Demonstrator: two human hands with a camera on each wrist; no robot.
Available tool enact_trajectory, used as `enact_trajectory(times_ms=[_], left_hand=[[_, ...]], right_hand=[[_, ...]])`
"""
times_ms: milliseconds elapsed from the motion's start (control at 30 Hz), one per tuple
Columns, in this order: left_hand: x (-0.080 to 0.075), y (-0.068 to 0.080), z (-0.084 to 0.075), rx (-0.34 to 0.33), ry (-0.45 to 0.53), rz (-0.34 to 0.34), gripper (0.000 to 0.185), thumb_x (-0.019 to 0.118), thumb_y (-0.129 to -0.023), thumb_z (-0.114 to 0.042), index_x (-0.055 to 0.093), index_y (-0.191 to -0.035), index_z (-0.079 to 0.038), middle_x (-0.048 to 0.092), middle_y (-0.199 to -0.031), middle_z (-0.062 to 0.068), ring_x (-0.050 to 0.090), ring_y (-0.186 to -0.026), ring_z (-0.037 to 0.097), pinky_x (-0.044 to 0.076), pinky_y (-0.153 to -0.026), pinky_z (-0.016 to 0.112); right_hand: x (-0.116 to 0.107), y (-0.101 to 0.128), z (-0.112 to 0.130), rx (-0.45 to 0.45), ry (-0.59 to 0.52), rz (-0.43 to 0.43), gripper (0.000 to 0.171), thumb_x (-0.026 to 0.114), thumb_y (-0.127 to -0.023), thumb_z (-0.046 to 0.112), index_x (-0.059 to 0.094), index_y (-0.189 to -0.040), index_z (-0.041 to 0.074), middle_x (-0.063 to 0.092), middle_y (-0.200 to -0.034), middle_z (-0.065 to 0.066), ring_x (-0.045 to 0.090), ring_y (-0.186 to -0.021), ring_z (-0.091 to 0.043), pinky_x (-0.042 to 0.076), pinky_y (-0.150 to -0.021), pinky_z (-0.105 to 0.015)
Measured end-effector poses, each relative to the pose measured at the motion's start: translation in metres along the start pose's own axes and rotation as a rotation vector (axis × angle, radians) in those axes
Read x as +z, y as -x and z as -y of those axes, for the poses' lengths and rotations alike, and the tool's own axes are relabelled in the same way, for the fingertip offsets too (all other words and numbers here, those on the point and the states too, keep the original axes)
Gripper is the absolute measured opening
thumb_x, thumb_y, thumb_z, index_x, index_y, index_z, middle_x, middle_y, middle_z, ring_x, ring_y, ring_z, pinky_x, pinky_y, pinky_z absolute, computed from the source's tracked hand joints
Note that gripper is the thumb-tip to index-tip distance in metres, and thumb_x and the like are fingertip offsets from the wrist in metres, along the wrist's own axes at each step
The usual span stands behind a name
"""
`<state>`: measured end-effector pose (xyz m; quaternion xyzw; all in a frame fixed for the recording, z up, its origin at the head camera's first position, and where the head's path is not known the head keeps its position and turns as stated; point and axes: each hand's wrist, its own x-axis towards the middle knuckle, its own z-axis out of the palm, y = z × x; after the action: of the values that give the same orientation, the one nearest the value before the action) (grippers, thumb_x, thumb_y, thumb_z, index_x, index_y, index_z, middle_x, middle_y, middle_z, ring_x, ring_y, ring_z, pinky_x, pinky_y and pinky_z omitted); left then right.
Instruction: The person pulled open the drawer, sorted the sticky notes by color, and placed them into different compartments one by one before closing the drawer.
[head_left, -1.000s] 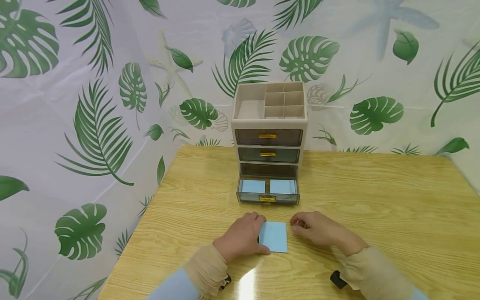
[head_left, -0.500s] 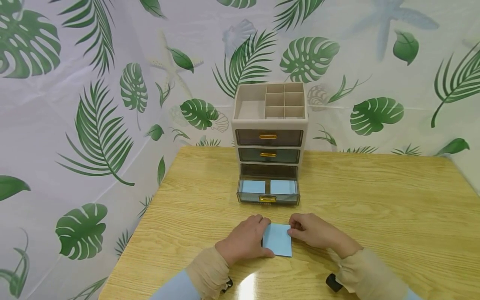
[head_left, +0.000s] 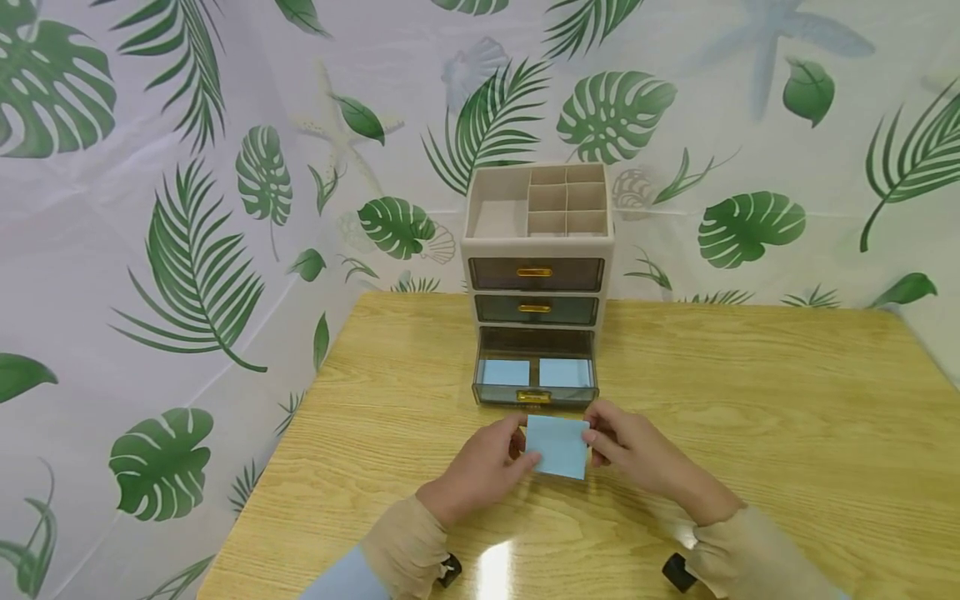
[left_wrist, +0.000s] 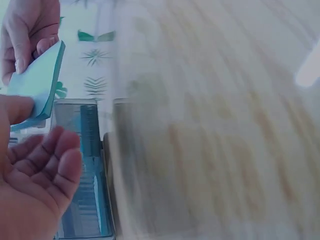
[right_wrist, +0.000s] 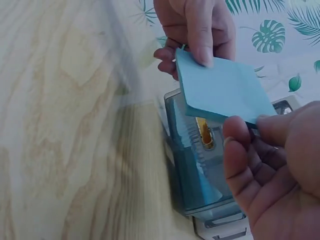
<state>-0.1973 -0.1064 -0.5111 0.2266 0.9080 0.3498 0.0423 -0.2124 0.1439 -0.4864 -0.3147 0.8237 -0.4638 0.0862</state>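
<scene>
1. The square pale-blue pad of sticky notes [head_left: 557, 446], flat on the light wooden table [head_left: 750, 417] a second ago, is now lifted clear of it.
2. The left hand [head_left: 480, 468] pinches its near-left edge; the right hand [head_left: 637, 457] pinches the opposite edge.
3. Just beyond the fingertips, the smoky clear-plastic bottom drawer [head_left: 536, 379] stands open with two blue pads inside, so stowing looks underway.

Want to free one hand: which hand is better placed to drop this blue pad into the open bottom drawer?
Probably either: left hand and right hand both pinch the blue pad before the open drawer, which already holds two pads.
</scene>
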Motion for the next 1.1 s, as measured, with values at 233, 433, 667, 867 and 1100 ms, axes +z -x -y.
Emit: enact_trajectory(times_ms=[233,433,667,867,1100], left_hand=[[-0.009,0.001,-0.008,0.113,0.094,-0.092,0.015,0.055,-0.1,-0.023,0.056,-0.087,-0.016,0.054,-0.074,-0.009,0.05,-0.064,0.001,0.043,-0.057,0.018],[-0.012,0.002,-0.016,0.184,-0.02,-0.175,0.012,0.055,-0.099,-0.019,0.056,-0.089,-0.014,0.047,-0.067,-0.009,0.039,-0.053,0.003,0.033,-0.05,0.017],[-0.011,0.002,-0.021,0.207,-0.044,-0.206,0.011,0.055,-0.099,-0.019,0.06,-0.098,-0.01,0.053,-0.072,-0.007,0.043,-0.056,0.002,0.036,-0.051,0.015],[-0.011,0.002,-0.02,0.209,0.015,-0.182,0.014,0.052,-0.101,-0.02,0.059,-0.106,-0.009,0.059,-0.079,-0.005,0.05,-0.063,0.001,0.042,-0.057,0.014],[-0.014,0.003,-0.017,0.22,0.097,-0.11,0.022,0.052,-0.101,-0.025,0.059,-0.114,-0.009,0.064,-0.09,-0.002,0.054,-0.07,0.0,0.046,-0.06,0.015]], right_hand=[[-0.006,0.001,0.005,-0.043,0.059,-0.126,0.005,0.052,-0.1,0.009,0.05,-0.099,0.013,0.06,-0.079,0.002,0.061,-0.071,-0.012,0.051,-0.06,-0.028],[-0.008,-0.002,0.006,-0.134,0.223,-0.247,0.023,0.064,-0.093,0.008,0.054,-0.114,0.011,0.063,-0.101,0.003,0.061,-0.09,-0.01,0.053,-0.074,-0.03],[-0.008,-0.005,0.014,-0.087,0.098,-0.149,0.022,0.062,-0.095,0.013,0.06,-0.117,0.01,0.068,-0.1,-0.001,0.063,-0.074,-0.008,0.053,-0.061,-0.026],[-0.006,-0.007,0.015,-0.027,0.048,-0.051,0.017,0.053,-0.1,0.017,0.059,-0.115,0.011,0.068,-0.096,-0.005,0.063,-0.07,-0.008,0.053,-0.057,-0.03],[-0.005,-0.009,0.019,-0.01,-0.008,-0.003,0.018,0.047,-0.103,0.019,0.056,-0.117,0.013,0.067,-0.096,-0.007,0.066,-0.075,-0.012,0.056,-0.062,-0.036]])
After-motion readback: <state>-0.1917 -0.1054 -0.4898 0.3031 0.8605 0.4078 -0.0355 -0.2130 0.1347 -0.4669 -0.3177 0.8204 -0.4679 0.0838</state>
